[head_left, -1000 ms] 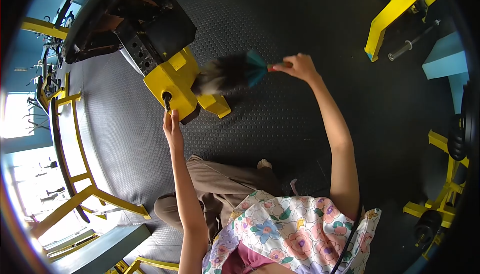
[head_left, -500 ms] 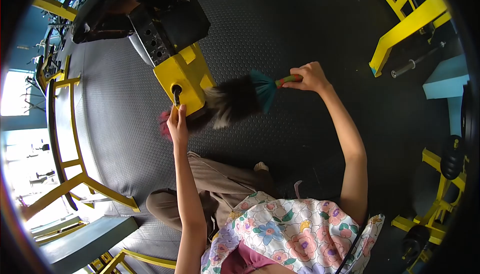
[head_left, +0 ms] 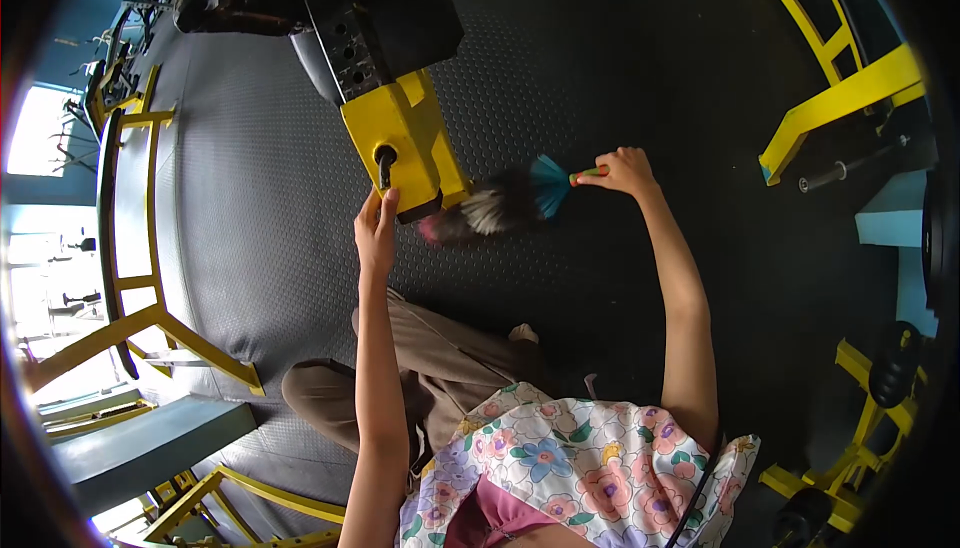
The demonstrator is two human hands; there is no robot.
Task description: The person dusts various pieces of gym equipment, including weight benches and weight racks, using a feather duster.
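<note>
My right hand (head_left: pixel 628 171) is closed round the red and green handle of a feather duster (head_left: pixel 505 203). Its feathers, blue, black, white and dark pink, are smeared by motion and reach left to the lower right side of a yellow metal block (head_left: pixel 405 148). A bent black pin (head_left: pixel 385 166) sticks out of the block's face. Just below that pin, my left hand (head_left: pixel 377 233) has its fingertips on the block's lower left edge, fingers pressed together. Whether they pinch the pin's end cannot be made out.
Above the block is a black padded machine part (head_left: pixel 390 18) with a perforated bar. Yellow frames (head_left: pixel 155 208) and a grey bench (head_left: pixel 165 448) stand left. At right are another yellow frame (head_left: pixel 840 98), a light blue post (head_left: pixel 890 216) and black weights (head_left: pixel 893 363). Black textured floor (head_left: pixel 620 278) lies beneath.
The duster's feathers have moved right, from below the block to its right side. In view, the block and my left hand have shifted slightly right, while my right hand sits slightly lower.
</note>
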